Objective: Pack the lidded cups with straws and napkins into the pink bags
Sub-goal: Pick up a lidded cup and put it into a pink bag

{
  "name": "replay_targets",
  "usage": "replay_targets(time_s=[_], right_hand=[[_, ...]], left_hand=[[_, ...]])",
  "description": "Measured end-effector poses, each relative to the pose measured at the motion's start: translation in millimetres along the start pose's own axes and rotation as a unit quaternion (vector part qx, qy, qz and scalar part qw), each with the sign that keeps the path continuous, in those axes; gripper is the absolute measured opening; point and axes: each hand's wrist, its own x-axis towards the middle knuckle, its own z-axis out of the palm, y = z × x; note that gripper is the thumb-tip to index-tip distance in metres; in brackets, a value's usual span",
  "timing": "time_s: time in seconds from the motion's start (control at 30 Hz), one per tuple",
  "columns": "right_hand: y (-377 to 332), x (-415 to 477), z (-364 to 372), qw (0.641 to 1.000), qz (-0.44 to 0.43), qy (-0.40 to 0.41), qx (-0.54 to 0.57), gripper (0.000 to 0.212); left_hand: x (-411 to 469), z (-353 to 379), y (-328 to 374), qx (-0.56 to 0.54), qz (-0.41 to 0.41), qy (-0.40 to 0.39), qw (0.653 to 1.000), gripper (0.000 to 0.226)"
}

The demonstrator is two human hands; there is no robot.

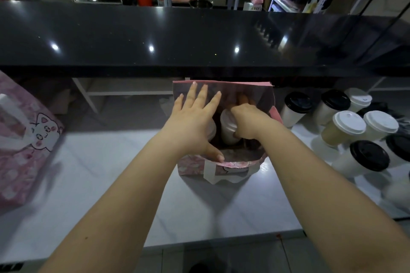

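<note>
A: Status of right hand (246,122)?

B: Fingers curled shut around the white-lidded cup (228,127), with the thumb under its side. Hand and cup sit inside the open mouth of the pink bag (224,165), which stands upright on the white worktop (133,184).

A: Left hand (190,126)?

B: Fingers spread flat and apart, holding nothing. The palm lies just left of the gripped cup, over a 2nd cup (211,129) whose rim shows at the palm's edge. Fingertips reach toward the bag's far wall; the thumb rests on the near rim.

A: Bag detail near the grip?

B: Below the gripped cup, the near wall carries a white handle (213,173) and a cat print. Something orange-tan shows beyond the right hand's knuckles, too blurred to identify.

A: Remaining stock?

B: Right of the grip, well apart from the bag, a cluster of lidded cups (346,126) stands on the worktop, some with black lids, some with white. Far left of the grip, another pink bag (24,139) with a cat print, blurred.
</note>
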Motion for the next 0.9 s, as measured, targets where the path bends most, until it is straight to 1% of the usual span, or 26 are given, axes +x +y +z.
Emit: replay_targets(time_s=[0.07,0.2,0.27,0.4,0.53,0.67,0.77,0.83,0.9], right_hand=[[2.5,-4.0,4.1,1.000,-0.011,-0.003,-0.001,0.079],[6.2,-9.1,16.2,0.999,-0.032,-0.014,0.025,0.095],[8.7,-9.5,23.3,0.998,-0.038,-0.033,0.040,0.097],[12.7,-9.9,38.3,0.995,-0.048,-0.073,0.036,0.085],[13.7,-11.8,48.4,0.993,-0.038,-0.102,0.044,0.081],[13.3,-14.2,54.7,0.991,-0.028,-0.112,0.063,0.077],[14.1,-13.4,49.3,0.990,-0.026,-0.123,0.063,0.079],[14.9,-13.0,36.6,0.990,-0.031,-0.123,0.066,0.080],[17.0,-14.3,16.6,0.989,-0.027,-0.091,0.112,0.074]], left_hand=[[-0.6,2.0,-0.8,-0.001,-0.001,0.008,1.000,0.144],[-1.0,7.2,-0.8,0.001,-0.004,0.010,1.000,0.143],[-1.7,9.9,-0.5,0.005,-0.007,0.011,1.000,0.142],[-2.5,11.9,-0.6,0.003,-0.021,0.018,1.000,0.141],[-1.6,12.7,-1.1,0.003,-0.030,0.021,0.999,0.139],[-0.4,13.8,0.6,0.010,-0.030,0.021,0.999,0.136],[-0.7,12.6,5.1,0.011,-0.030,0.029,0.999,0.128],[-0.6,10.1,8.3,0.005,-0.035,0.041,0.999,0.118],[0.8,6.3,11.4,0.009,-0.044,0.060,0.997,0.103]])
